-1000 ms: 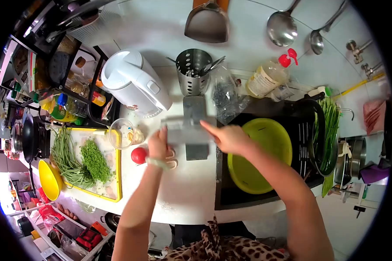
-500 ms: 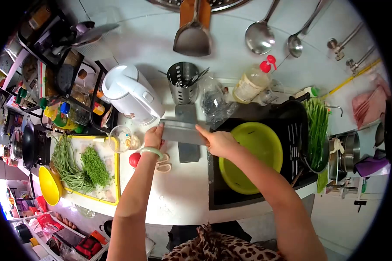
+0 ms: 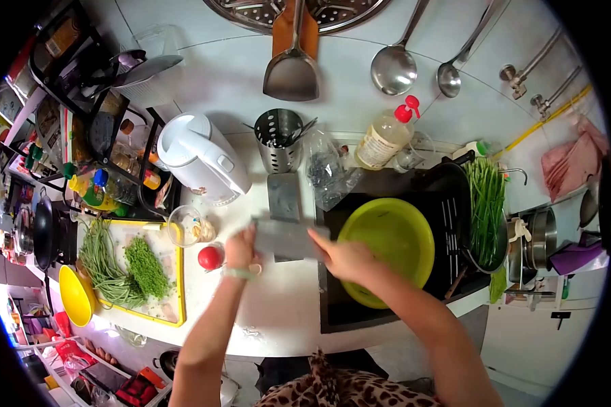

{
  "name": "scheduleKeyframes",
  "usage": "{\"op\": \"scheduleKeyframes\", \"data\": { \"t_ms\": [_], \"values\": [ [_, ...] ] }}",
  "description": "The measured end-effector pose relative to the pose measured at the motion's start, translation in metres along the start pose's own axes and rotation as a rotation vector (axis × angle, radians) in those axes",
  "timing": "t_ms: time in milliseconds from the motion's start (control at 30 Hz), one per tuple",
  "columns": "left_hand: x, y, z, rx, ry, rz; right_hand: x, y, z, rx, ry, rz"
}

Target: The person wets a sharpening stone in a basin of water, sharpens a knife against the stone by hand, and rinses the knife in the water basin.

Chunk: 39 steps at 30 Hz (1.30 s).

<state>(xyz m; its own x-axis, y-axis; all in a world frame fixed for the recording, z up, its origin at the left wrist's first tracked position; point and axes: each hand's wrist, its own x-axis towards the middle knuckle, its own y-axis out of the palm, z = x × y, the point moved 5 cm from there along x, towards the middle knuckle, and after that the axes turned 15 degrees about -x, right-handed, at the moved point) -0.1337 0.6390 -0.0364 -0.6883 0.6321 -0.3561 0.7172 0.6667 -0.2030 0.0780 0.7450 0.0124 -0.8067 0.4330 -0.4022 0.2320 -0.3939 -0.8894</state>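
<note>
A wide grey cleaver blade (image 3: 285, 239), a little blurred, lies crosswise over a dark grey whetstone (image 3: 283, 197) on the white counter. My left hand (image 3: 240, 249), with a pale bangle at the wrist, is closed at the cleaver's left end; its handle is hidden. At the blade's right end, my right hand (image 3: 345, 256) grips with the fingertips pressed on the metal. Part of the stone shows beyond the blade. Just left of my left hand sits a red tomato (image 3: 211, 257). A clear plastic cup (image 3: 182, 226) lies near it.
A white kettle (image 3: 204, 159), a perforated utensil holder (image 3: 278, 146) and a pump bottle (image 3: 384, 141) stand along the wall. To the right, a green basin (image 3: 424, 254) sits in the dark sink (image 3: 332, 319). A yellow-edged cutting board (image 3: 181, 285) bears long beans and chopped greens.
Both hands have moved the cleaver along the whetstone toward my body. The view has shifted slightly, and the scissors near the tomato are now hidden by my left hand and wrist.
</note>
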Motion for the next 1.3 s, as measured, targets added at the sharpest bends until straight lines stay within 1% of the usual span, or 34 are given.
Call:
{"op": "scheduleKeyframes", "data": {
  "t_ms": [33,100,167,200,233,267,300,333,367,433,467,500,533,567,633,667,700,733,767,800,833,867,900,933,967,1000,1067,1100,1167,1200,1233,1267,1300],
  "values": [
    [-0.027,0.002,0.01,-0.101,-0.073,-0.015,-0.017,0.011,0.001,-0.012,0.004,0.071],
    [-0.051,0.006,0.025,-0.127,-0.211,-0.039,-0.03,0.031,0.003,0.029,-0.028,0.065],
    [-0.021,0.003,0.023,-0.2,-0.114,-0.031,-0.002,0.023,-0.002,0.045,0.003,0.084],
    [0.006,0.002,0.018,-0.23,-0.113,-0.018,0.02,0.016,-0.003,-0.02,0.008,-0.017],
    [0.02,0.002,-0.006,-0.273,-0.075,-0.019,0.041,0.005,-0.003,-0.035,-0.005,-0.022],
    [0.038,-0.001,-0.007,-0.331,-0.119,-0.011,0.053,0.001,-0.003,-0.019,-0.014,-0.044],
    [0.046,-0.004,-0.006,-0.32,-0.172,-0.028,0.057,-0.007,-0.004,-0.008,-0.023,-0.071],
    [0.045,-0.008,-0.006,-0.138,-0.07,-0.013,0.05,-0.009,-0.005,-0.034,-0.033,-0.054],
    [0.038,-0.01,0.002,0.045,0.035,-0.001,0.042,-0.01,-0.003,-0.059,-0.041,-0.037],
    [-0.011,-0.008,0.016,0.033,-0.053,-0.059,-0.005,-0.007,0.006,-0.048,0.014,0.155],
    [-0.038,-0.004,0.022,-0.003,-0.15,-0.049,-0.022,0.01,0.005,-0.027,-0.048,0.158],
    [-0.048,0.001,0.038,-0.117,-0.209,-0.031,-0.03,0.021,0.007,0.063,-0.086,0.067],
    [-0.04,0.001,0.041,-0.137,-0.177,-0.032,-0.024,0.03,0.002,0.033,-0.047,0.114],
    [-0.023,0.001,0.038,-0.156,-0.132,-0.032,-0.01,0.021,0.003,-0.001,-0.006,0.151],
    [0.025,-0.005,0.014,-0.17,-0.006,-0.013,0.037,0.007,0.0,-0.04,0.003,-0.028],
    [0.045,-0.01,0.008,-0.194,-0.061,-0.018,0.053,0.003,0.0,-0.01,-0.029,-0.055],
    [0.046,-0.012,0.007,-0.136,0.017,-0.004,0.064,-0.007,-0.001,0.011,-0.059,-0.095],
    [0.047,-0.013,0.006,-0.076,0.097,0.005,0.065,-0.012,-0.004,-0.006,-0.054,-0.043],
    [0.048,-0.014,0.005,-0.017,0.177,0.009,0.052,-0.021,-0.002,-0.012,-0.045,-0.062],
    [0.027,-0.017,0.008,0.029,0.155,-0.02,0.031,-0.024,0.005,-0.053,-0.031,0.033],
    [-0.003,-0.016,0.014,-0.012,0.035,-0.044,0.012,-0.018,0.01,-0.089,-0.022,0.14],
    [-0.032,-0.014,0.019,-0.066,-0.114,-0.072,-0.004,-0.005,0.011,-0.046,-0.029,0.204],
    [-0.05,-0.011,0.02,-0.104,-0.196,-0.096,-0.018,0.009,0.01,-0.002,-0.04,0.271],
    [-0.049,-0.01,0.027,-0.111,-0.206,-0.102,-0.017,0.027,0.007,0.049,-0.082,0.225],
    [-0.042,-0.009,0.034,-0.119,-0.21,-0.105,-0.003,0.026,0.006,0.056,-0.086,0.217],
    [-0.01,-0.014,0.045,-0.116,-0.116,-0.087,0.017,0.014,0.004,0.019,-0.079,0.121],
    [0.024,-0.017,0.011,-0.113,0.157,-0.061,0.05,-0.004,0.002,-0.034,-0.083,-0.036],
    [0.04,-0.019,0.006,-0.192,-0.084,-0.072,0.065,-0.011,0.0,-0.017,-0.08,-0.05],
    [0.034,-0.021,-0.008,-0.149,-0.174,-0.088,0.071,-0.011,-0.004,0.027,-0.158,-0.102],
    [0.035,-0.026,0.011,0.07,0.177,-0.028,0.055,-0.012,0.0,-0.016,-0.14,-0.037],
    [0.013,-0.025,0.023,0.105,0.185,-0.015,0.032,-0.011,0.007,-0.057,-0.125,0.032],
    [-0.01,-0.023,0.034,0.139,0.194,-0.002,0.005,-0.001,0.01,-0.042,-0.092,0.152],
    [-0.046,-0.015,0.026,-0.006,-0.144,-0.036,-0.011,0.01,0.012,-0.018,-0.065,0.278]
  ]
}}
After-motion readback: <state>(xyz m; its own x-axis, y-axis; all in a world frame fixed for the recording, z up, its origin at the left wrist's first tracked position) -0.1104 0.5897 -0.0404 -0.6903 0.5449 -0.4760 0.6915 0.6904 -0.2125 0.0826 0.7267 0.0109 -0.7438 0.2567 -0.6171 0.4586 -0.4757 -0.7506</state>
